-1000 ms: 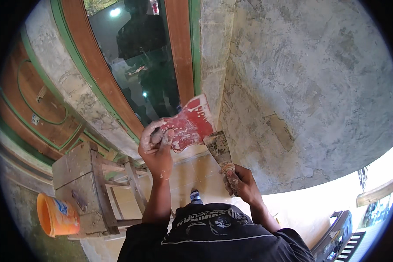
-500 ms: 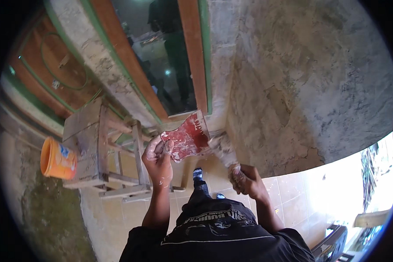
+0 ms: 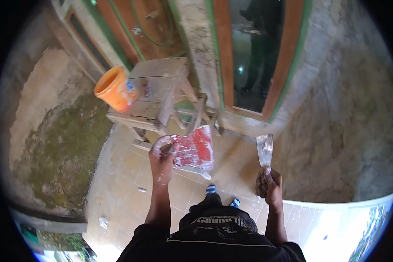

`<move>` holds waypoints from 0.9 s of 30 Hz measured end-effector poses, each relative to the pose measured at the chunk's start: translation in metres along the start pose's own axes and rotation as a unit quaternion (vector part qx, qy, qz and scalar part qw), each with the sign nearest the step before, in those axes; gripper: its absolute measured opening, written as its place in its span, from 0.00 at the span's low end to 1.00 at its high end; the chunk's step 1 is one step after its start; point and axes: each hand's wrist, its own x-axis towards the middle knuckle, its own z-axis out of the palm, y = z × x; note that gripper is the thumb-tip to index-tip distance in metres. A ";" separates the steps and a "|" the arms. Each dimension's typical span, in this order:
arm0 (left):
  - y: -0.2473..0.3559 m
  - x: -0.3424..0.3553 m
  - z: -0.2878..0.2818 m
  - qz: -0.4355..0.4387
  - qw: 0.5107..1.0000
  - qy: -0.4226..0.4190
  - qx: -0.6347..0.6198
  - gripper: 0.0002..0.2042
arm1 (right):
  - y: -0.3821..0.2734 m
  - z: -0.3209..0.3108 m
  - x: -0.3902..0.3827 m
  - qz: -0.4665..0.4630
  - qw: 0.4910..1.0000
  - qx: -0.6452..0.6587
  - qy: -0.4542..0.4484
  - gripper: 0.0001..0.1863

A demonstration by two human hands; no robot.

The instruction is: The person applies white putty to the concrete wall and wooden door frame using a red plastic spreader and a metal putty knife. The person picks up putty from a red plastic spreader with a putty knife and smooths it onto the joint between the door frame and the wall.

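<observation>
My left hand grips a red plastic filler board smeared with white paste, its flat face turned up. To its right, my right hand is closed round the dirty handle of a metal putty knife, whose blade points away from me and is apart from the board. Beyond the board stands a worn wooden bench, and an orange bucket sits on its left part.
A green and brown door and a tall framed window face me. A rough cement wall is at right. My sandalled feet are on floor tiles beside a mossy strip at left.
The view has turned left, so window, bench and bucket appear further right. The putty knife has moved away from the red board and now stands apart from it.
</observation>
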 end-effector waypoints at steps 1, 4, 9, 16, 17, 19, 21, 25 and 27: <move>0.011 0.007 -0.012 -0.002 0.999 0.030 -0.023 0.14 | 0.007 0.005 0.001 -0.005 1.000 -0.002 -0.013 0.19; 0.023 0.033 -0.050 0.034 0.993 0.108 -0.034 0.15 | 0.024 0.019 0.001 0.001 0.999 -0.018 -0.045 0.19; -0.011 0.110 -0.123 0.036 0.978 0.197 0.058 0.15 | 0.048 0.064 0.008 0.035 0.996 -0.016 -0.079 0.19; -0.047 0.177 -0.159 0.068 0.953 0.180 0.233 0.15 | 0.063 0.164 0.029 0.043 0.995 -0.034 -0.080 0.19; -0.043 0.182 -0.156 0.083 0.936 0.175 0.296 0.15 | 0.066 0.178 0.033 0.036 0.995 -0.037 -0.089 0.19; -0.038 0.188 -0.157 0.096 0.937 0.157 0.297 0.15 | 0.069 0.206 0.040 0.034 0.993 -0.047 -0.103 0.18; -0.046 0.193 -0.169 0.128 0.952 0.121 0.251 0.14 | 0.073 0.228 0.047 0.032 0.991 -0.060 -0.116 0.18; -0.026 0.172 -0.192 0.232 0.827 0.122 0.497 0.12 | 0.075 0.268 0.059 0.031 0.991 -0.077 -0.104 0.19; -0.028 0.174 -0.223 0.121 0.973 0.099 0.169 0.16 | 0.078 0.283 0.064 0.021 0.992 -0.078 -0.101 0.19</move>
